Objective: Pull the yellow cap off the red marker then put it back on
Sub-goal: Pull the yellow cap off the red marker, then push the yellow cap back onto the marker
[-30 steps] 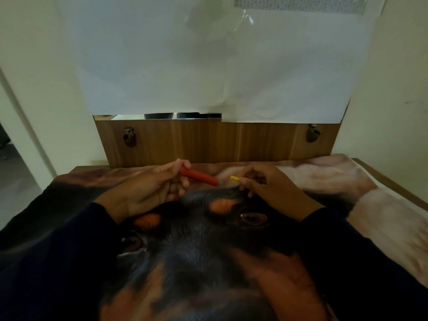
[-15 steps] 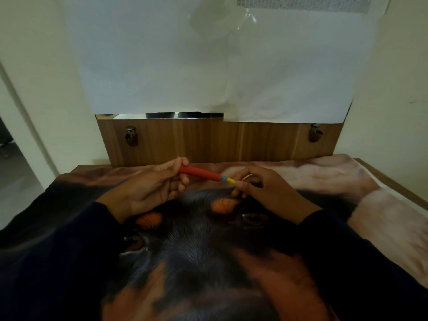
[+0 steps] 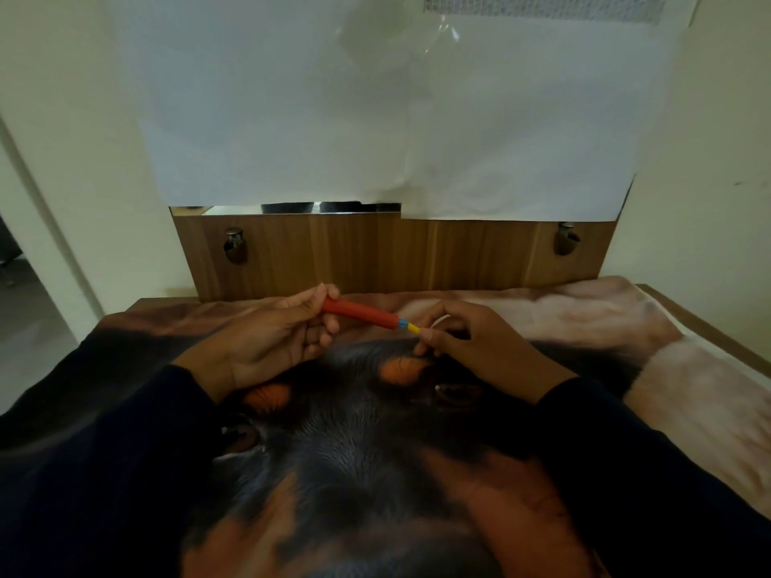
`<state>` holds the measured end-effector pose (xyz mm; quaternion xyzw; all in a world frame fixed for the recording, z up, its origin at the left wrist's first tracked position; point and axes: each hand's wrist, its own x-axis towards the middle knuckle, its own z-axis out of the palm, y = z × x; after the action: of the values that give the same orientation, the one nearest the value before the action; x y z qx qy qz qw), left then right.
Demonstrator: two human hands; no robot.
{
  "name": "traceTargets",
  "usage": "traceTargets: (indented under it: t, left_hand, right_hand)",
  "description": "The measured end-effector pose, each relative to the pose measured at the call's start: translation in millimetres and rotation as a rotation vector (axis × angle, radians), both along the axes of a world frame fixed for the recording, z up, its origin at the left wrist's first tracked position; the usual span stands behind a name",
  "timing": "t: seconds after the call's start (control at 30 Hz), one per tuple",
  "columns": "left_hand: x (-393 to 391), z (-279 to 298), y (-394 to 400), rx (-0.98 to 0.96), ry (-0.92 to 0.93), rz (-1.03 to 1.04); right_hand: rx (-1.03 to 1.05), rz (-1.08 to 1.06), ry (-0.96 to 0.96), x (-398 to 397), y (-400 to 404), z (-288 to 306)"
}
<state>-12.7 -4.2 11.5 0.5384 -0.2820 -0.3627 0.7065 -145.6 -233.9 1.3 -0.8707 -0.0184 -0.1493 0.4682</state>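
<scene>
From the head camera, looking down over both dark sleeves, the person holds a red marker (image 3: 359, 312) just above a blanket (image 3: 592, 323) printed with a large dog's face. The left hand (image 3: 267, 340) pinches the marker's left end between thumb and fingertips, the other fingers curled loosely beneath. The marker runs nearly level, sloping a little down toward the right, and at that end a thin blue band meets the yellow cap (image 3: 413, 327) — the cap sits against the marker with no gap showing, though whether it is pushed fully home cannot be told. The right hand (image 3: 471, 344) closes thumb and forefinger tightly on the cap's far end, hiding most of it; a pale thin curved thing shows just above those fingers, too small to identify. Both hands hover near the middle of the blanket, close to the dog's orange brow patches. Behind them stands a wooden panel (image 3: 392, 252) with two dark metal knobs, and above it hang large white paper sheets (image 3: 375, 118) — covering most of a mirror.
</scene>
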Motion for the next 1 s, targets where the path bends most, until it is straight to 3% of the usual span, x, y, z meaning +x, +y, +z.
traceTargets:
  t: [0.4,0.6,1.0]
  left_hand:
    - [0.2,-1.0,0.0,-0.018,0.002,-0.014]
    - [-2.4,0.8,-0.5,-0.023,0.024,-0.01]
    - [-5.3,2.5,-0.1,0.01,-0.004,-0.094]
  right_hand:
    - [0.036,0.033,-0.029,0.7,1.3,1.7]
    - [-0.098,-0.024,-0.027,1.3,-2.7,0.7]
    - [-0.079,-0.032,-0.074,0.8,3.4,1.0]
